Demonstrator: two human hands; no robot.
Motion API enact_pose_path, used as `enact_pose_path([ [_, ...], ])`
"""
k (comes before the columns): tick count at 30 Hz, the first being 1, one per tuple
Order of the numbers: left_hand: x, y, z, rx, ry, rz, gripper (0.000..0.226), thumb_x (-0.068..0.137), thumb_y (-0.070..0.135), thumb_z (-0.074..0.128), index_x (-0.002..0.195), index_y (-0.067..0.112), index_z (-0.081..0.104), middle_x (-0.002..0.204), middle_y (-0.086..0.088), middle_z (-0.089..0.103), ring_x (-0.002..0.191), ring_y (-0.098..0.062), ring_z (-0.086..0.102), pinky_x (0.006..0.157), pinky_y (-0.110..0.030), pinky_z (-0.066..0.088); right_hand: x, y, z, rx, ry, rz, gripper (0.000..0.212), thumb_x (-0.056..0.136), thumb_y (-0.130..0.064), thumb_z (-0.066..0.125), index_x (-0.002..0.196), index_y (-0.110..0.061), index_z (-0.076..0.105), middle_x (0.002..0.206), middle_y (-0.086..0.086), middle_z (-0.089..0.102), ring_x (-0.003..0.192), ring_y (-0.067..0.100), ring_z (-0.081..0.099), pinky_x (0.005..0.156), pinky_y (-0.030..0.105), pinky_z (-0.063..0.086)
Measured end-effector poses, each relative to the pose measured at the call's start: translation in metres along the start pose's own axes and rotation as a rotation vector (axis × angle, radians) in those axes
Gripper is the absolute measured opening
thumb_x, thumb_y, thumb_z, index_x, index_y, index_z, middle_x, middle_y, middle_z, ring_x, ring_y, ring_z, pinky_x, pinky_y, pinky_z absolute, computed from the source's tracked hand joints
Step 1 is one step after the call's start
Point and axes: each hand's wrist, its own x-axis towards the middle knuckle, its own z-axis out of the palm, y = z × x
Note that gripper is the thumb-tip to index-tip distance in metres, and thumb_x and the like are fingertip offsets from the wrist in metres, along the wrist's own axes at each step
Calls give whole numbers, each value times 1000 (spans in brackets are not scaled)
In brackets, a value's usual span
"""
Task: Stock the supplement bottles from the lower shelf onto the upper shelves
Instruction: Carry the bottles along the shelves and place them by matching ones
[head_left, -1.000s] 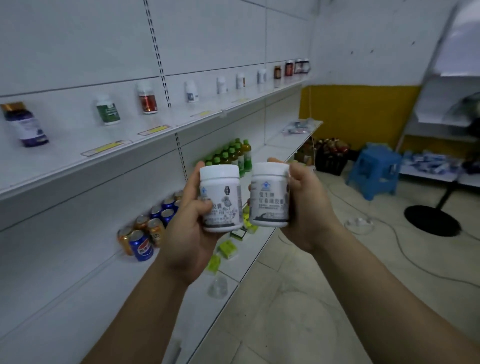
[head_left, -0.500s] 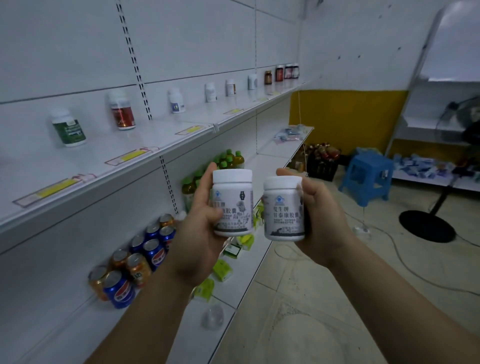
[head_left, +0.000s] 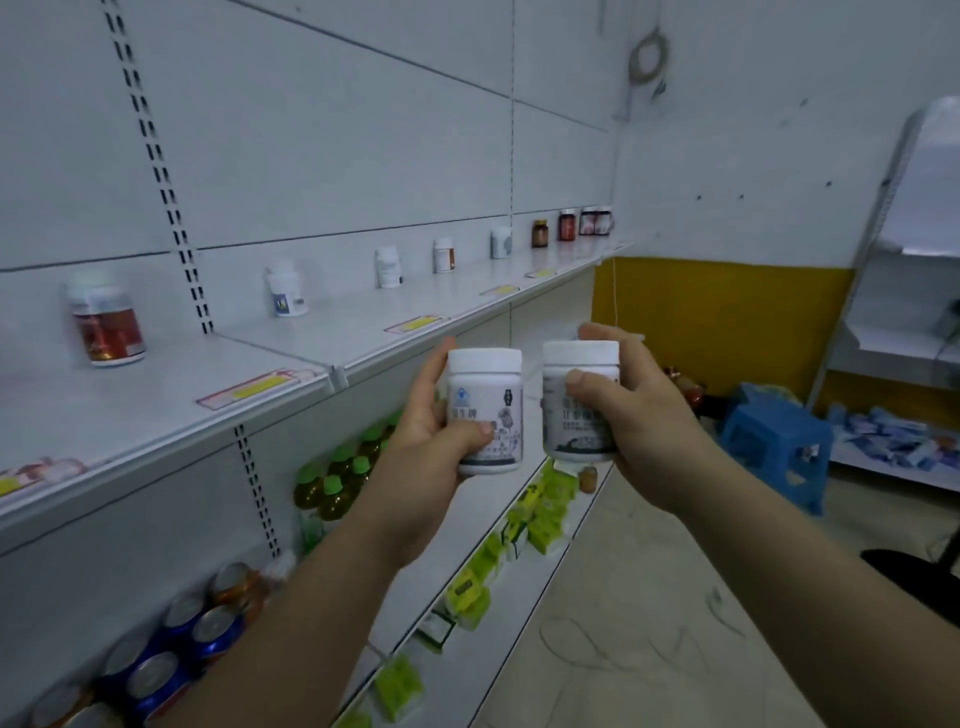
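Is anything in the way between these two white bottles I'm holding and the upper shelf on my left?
Nothing visible. The left hand and right hand hold the white bottles beside the front edge of the upper shelf; stocked bottles stand spaced along its back.

White wall (head_left: 753, 130) with yellow band (head_left: 717, 322), blue stool (head_left: 774, 447), pale floor (head_left: 649, 623)

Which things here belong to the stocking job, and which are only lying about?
Part of the job: left hand gripping first white bottle; right hand gripping second white bottle; upper shelf; red-label bottle standing on it.
Just lying about: soda cans; green-capped drink bottles; green boxes; blue stool.
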Motion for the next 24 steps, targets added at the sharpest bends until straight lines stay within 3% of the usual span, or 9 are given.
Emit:
enact_pose_path([
  [3, 59, -13, 26, 62, 29, 24, 73, 69, 6, 59, 114, 62, 48, 101, 1, 70, 91, -23, 68, 72, -35, 54, 57, -7, -45, 11, -44, -36, 36, 85, -21, 65, 111, -43, 53, 109, 2, 63, 88, 15, 69, 69, 32, 56],
  [8, 156, -42, 70, 114, 21, 54, 71, 74, 6, 63, 115, 62, 46, 98, -1, 71, 80, -18, 70, 59, -26, 53, 137, -9, -119, -8, -49, -29, 34, 89, -14, 58, 115, -35, 53, 106, 5, 62, 76, 9, 69, 53, 21, 51],
  [13, 246, -89, 94, 153, 5, 8, 72, 70, 7, 67, 117, 56, 44, 100, -2, 71, 88, -25, 69, 67, -34, 56, 206, 18, -185, -31, -12, -13, 34, 89, -14, 58, 112, -38, 52, 112, 5, 60, 95, 19, 65, 67, 28, 55],
  [17, 334, -139, 108, 213, 57, 13, 68, 77, -9, 62, 110, 47, 44, 102, -4, 68, 87, -24, 69, 69, -40, 57, 282, 54, -233, -82, 14, -38, 30, 87, -16, 62, 103, -40, 55, 106, 1, 63, 88, 15, 67, 66, 28, 56],
  [21, 428, -176, 109, 303, 105, 45, 62, 77, -6, 65, 105, 45, 41, 103, 0, 64, 84, -17, 69, 73, -41, 59, 378, 91, -274, -108, 9, -51, 28, 85, -19, 64, 104, -37, 55, 104, 0, 64, 88, 16, 68, 67, 31, 57],
  [24, 493, -191, 108, 360, 147, 38, 61, 77, 1, 69, 114, 39, 38, 105, 0, 64, 81, -13, 69, 69, -33, 59, 447, 106, -303, -117, -36, -39, 28, 86, -18, 64, 106, -35, 53, 105, 2, 63, 86, 14, 68, 67, 28, 55],
])
